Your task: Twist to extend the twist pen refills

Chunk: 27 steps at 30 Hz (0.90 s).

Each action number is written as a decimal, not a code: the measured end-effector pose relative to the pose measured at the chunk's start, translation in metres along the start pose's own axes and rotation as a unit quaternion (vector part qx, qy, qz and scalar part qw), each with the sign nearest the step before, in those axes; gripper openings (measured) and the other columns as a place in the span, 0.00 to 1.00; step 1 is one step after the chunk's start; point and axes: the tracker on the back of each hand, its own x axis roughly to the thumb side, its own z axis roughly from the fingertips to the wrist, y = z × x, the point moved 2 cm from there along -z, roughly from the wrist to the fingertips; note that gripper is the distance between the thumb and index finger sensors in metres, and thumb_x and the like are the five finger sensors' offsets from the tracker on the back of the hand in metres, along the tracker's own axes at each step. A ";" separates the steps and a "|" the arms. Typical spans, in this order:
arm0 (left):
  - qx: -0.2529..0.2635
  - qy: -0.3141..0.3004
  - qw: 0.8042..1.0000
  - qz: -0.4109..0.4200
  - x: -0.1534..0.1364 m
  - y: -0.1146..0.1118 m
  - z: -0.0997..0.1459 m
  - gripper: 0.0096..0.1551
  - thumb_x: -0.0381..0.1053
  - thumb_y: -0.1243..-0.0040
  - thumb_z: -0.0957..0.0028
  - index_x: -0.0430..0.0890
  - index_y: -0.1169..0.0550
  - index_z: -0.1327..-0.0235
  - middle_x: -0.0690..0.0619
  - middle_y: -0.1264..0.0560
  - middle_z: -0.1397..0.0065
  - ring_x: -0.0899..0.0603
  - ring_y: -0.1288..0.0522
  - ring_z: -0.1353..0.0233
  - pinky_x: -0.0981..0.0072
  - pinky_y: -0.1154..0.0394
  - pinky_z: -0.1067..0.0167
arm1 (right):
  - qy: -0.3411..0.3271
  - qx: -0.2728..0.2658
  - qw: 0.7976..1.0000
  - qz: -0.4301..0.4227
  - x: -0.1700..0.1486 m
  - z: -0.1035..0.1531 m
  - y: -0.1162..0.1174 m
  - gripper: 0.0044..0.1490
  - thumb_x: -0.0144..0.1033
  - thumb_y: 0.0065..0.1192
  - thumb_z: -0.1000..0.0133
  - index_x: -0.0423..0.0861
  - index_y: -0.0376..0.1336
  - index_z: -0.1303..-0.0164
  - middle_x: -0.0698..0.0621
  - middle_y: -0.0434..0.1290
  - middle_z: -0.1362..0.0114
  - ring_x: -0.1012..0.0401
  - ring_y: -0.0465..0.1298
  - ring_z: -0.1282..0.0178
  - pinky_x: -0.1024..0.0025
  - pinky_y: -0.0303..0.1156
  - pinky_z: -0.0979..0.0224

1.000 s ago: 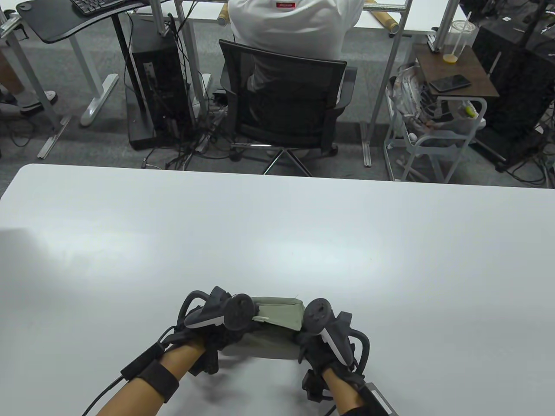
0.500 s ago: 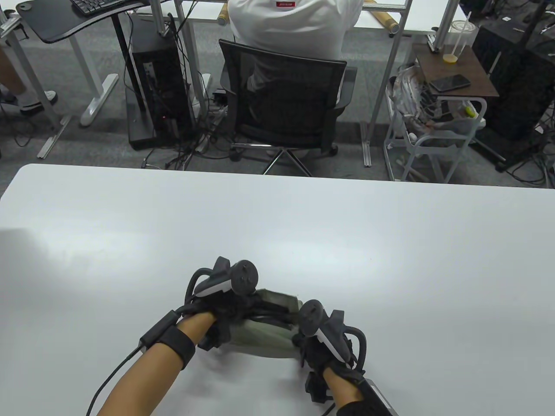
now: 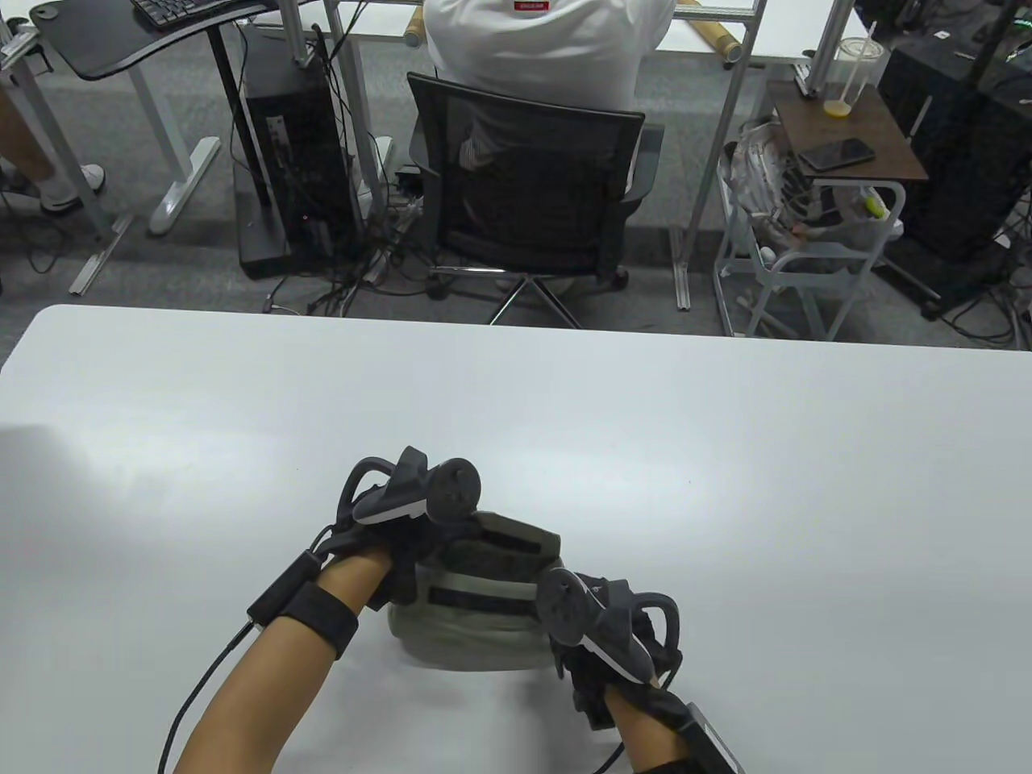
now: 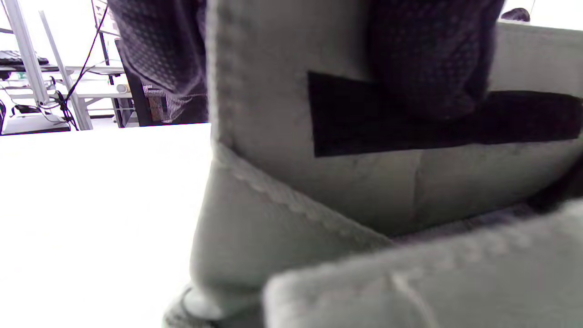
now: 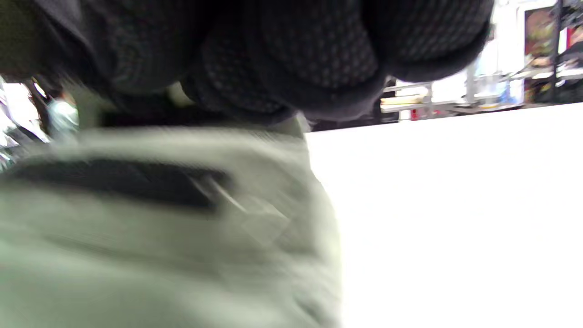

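Observation:
A grey-green fabric pouch (image 3: 476, 637) lies near the table's front edge, its flap (image 3: 516, 544) folded back. Black fastening strips show on the flap and on the body (image 3: 480, 598). My left hand (image 3: 423, 544) grips the flap at its left end and holds it up and away from me. In the left wrist view my gloved fingers (image 4: 432, 54) press on the flap (image 4: 364, 191) over a black strip (image 4: 455, 123). My right hand (image 3: 576, 637) grips the pouch's right end; its fingers (image 5: 296, 59) sit on the blurred pouch (image 5: 159, 250). No pens show.
The white table (image 3: 726, 451) stretches wide to the far, left and right sides. Beyond its far edge a person sits in a black office chair (image 3: 528, 193), with desks, a computer tower and a small side cart on the floor.
The pouch has gone from closed to open. My left hand pulled the flap up and away from me. My right hand slid nearer to me along the pouch's right end.

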 end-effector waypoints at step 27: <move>0.013 0.087 0.996 0.003 -0.038 0.000 0.015 0.25 0.57 0.31 0.50 0.43 0.12 0.49 0.49 0.11 0.64 0.47 0.13 0.65 0.36 0.30 0.34 | -0.154 0.052 0.969 0.185 0.075 -0.002 0.065 0.60 0.55 0.76 0.73 0.51 0.59 0.28 0.49 0.69 0.26 0.63 0.81 0.49 0.70 0.82 0.50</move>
